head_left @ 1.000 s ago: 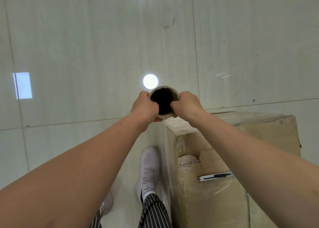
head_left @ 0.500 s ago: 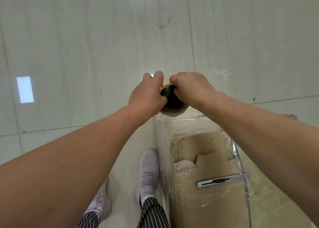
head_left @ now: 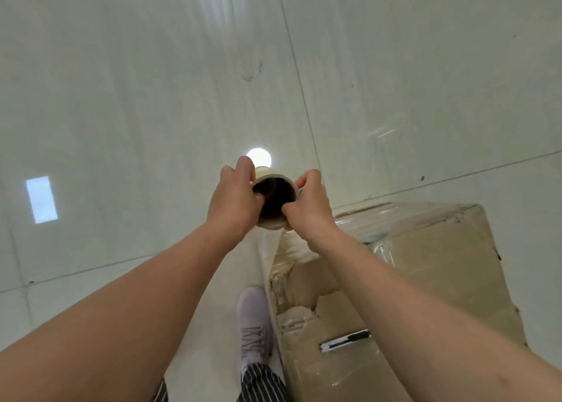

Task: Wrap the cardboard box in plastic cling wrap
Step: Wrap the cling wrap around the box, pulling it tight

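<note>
cardboard box (head_left: 441,280) is standing on the pale tiled floor (head_left: 121,97), just beside the person's shoe (head_left: 254,325), and clear film is already clinging over its far end, where it is shining and wrinkling. the cling wrap roll (head_left: 275,198) is hanging in the air in front of the person, over the floor just off the box's far left corner, with its dark hollow core facing the camera. the left hand (head_left: 234,201) is holding the roll's left side, its grip curling tight, with the thumb hooking over the rim into the core and the fingers wrapping round the outside. the right hand (head_left: 310,207) is holding the right side the same way, its grip closing round the rim. a sheet of film (head_left: 267,249) is stretching down from the roll to the box's left edge. a utility knife (head_left: 346,341) is lying flat on the box's top face, one end hiding under the right forearm. striped trousers (head_left: 261,383) are showing above the shoe. a round light reflection (head_left: 258,157) is glowing on the floor just beyond the roll, and a rectangular one (head_left: 41,199) is glowing well to the left.
</note>
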### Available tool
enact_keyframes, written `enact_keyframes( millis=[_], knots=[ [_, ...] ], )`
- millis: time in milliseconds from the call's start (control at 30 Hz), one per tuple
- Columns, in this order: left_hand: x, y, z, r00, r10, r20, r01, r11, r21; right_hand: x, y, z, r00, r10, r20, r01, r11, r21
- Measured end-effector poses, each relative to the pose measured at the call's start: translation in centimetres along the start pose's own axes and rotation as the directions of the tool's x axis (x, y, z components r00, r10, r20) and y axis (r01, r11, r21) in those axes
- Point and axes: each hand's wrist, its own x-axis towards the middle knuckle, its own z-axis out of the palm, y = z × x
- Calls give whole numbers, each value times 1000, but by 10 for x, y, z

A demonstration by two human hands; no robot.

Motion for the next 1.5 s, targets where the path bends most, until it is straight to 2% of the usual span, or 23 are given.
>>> enact_keyframes(
  millis=[267, 367, 467, 533, 600, 633, 733, 800, 833, 900, 967, 1033, 1100, 1133, 1200, 1300, 1400, 1500],
  knots=[
    [20, 6, -8, 993, 0, 116, -4, 999, 39, 3, -11, -1, 989, -106, -100, 93, 988, -123],
    [38, 17, -11, 978, 52, 200, -60, 998, 32, 11, -15, -12, 978, -169, -123, 133, 957, -258],
    [54, 34, -9, 955, 120, 270, -129, 992, 16, 24, -20, -35, 952, -303, -48, 254, 866, -431],
    [60, 50, -1, 936, 156, 316, -158, 987, -20, 38, -23, -56, 929, -368, 27, 310, 738, -600],
    [65, 65, 7, 922, 173, 345, -163, 985, -59, 49, -22, -70, 931, -362, 47, 289, 653, -700],
    [67, 71, 10, 919, 178, 352, -170, 984, -55, 52, -21, -72, 938, -345, 25, 262, 660, -704],
    [71, 79, 11, 910, 199, 363, -216, 976, 8, 50, -14, -68, 957, -242, -159, 121, 832, -542],
    [73, 78, 11, 911, 202, 361, -221, 975, 11, 45, -10, -62, 937, -30, -349, -61, 968, -245],
    [73, 76, 10, 914, 198, 355, -213, 977, 3, 42, -9, -57, 915, 127, -383, -157, 986, -49],
    [74, 73, 9, 918, 186, 349, -198, 980, -2, 33, -10, -47, 868, 398, -298, -303, 899, 317],
    [77, 72, 6, 917, 175, 357, -188, 982, 1, 26, -15, -35, 829, 534, -167, -360, 738, 571],
    [81, 71, 3, 912, 166, 375, -185, 983, 13, 26, -23, -24, 793, 600, -110, -358, 604, 712],
    [86, 70, -2, 902, 165, 398, -195, 980, 36, 30, -29, -18, 760, 640, -111, -354, 551, 755],
    [88, 71, -5, 895, 164, 416, -203, 978, 51, 31, -32, -16, 749, 648, -139, -360, 574, 736],
    [92, 75, -11, 875, 173, 453, -240, 966, 93, 33, -36, -19, 754, 604, -256, -380, 721, 580],
    [99, 85, -16, 840, 222, 494, -324, 937, 129, 38, -40, -30, 832, 392, -393, -327, 918, 223],
    [108, 97, -13, 832, 239, 500, -354, 923, 148, 52, -40, -53, 899, 183, -398, -220, 974, -48],
    [113, 120, -1, 833, 259, 489, -365, 921, 134, 68, -39, -88, 956, -35, -293, -74, 933, -353]
  ],
)
